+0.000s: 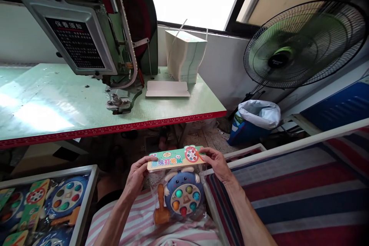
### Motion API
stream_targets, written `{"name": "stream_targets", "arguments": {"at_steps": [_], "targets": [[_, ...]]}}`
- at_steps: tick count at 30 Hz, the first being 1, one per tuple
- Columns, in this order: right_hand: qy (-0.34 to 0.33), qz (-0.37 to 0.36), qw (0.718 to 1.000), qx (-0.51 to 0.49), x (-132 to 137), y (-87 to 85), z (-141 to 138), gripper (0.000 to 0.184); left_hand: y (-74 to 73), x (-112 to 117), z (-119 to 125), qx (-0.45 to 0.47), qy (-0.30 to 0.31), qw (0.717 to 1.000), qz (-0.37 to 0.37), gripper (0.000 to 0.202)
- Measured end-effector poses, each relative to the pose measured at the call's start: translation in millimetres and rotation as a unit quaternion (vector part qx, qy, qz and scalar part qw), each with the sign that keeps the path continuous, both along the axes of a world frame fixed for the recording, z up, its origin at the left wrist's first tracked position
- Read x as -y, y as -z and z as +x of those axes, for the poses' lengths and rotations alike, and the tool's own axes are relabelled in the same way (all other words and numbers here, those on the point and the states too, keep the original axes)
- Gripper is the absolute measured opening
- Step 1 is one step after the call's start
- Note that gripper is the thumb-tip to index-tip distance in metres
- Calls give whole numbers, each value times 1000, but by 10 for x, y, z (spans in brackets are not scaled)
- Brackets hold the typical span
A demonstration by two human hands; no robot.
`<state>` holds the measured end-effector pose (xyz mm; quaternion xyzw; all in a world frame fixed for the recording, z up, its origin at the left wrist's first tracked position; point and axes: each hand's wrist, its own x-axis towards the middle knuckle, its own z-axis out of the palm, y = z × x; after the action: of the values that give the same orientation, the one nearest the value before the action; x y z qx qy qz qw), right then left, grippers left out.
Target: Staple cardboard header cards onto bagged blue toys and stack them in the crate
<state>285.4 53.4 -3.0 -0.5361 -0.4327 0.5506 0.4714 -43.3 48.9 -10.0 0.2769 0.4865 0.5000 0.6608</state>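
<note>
A bagged toy (pixel 182 196) lies on my lap: a blue round game with coloured buttons and an orange mallet in clear plastic. A green printed header card (pixel 175 158) sits across the bag's top. My left hand (pixel 137 176) pinches the card's left end. My right hand (pixel 216 163) pinches its right end.
A green worktable (pixel 52 103) with a red ruler edge carries a stapling machine (pixel 115 46), a folded card (pixel 167 88) and a tall stack of cards (pixel 186 55). A tray of packed toys (pixel 43 203) sits lower left. A fan (pixel 305 42), a bin bag (pixel 259 113) and a striped sack (pixel 302 196) stand right.
</note>
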Motion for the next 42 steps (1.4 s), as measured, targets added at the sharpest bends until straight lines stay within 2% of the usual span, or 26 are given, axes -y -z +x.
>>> {"name": "stream_targets", "arguments": {"at_steps": [3, 6, 11, 18, 23, 27, 30, 37, 42], "targets": [[22, 10, 1000, 19, 0, -20, -35, 41, 12, 15, -51, -20, 28, 999, 23, 31], [59, 23, 997, 34, -4, -8, -85, 44, 58, 32, -72, -82, 57, 993, 66, 38], [105, 66, 991, 45, -15, 18, -189, 36, 136, 33, -30, -156, 21, 983, 93, 41], [112, 70, 990, 39, 6, 30, -221, 37, 176, 27, -56, -127, 25, 988, 86, 42], [124, 54, 991, 14, 22, 48, -224, 38, 102, 43, -37, -106, 19, 991, 74, 46], [142, 51, 988, -6, 26, 10, -242, 38, -7, 57, -54, -98, 20, 993, 69, 49], [152, 50, 987, -23, -16, -78, -291, 40, -142, 41, -117, -100, 6, 991, 85, 46], [157, 109, 980, -62, -398, -466, -620, 43, -680, -136, -385, -104, -54, 981, 153, 35], [117, 146, 978, -89, -790, -746, -928, 45, -997, -362, -658, -128, -92, 967, 200, 32]]}}
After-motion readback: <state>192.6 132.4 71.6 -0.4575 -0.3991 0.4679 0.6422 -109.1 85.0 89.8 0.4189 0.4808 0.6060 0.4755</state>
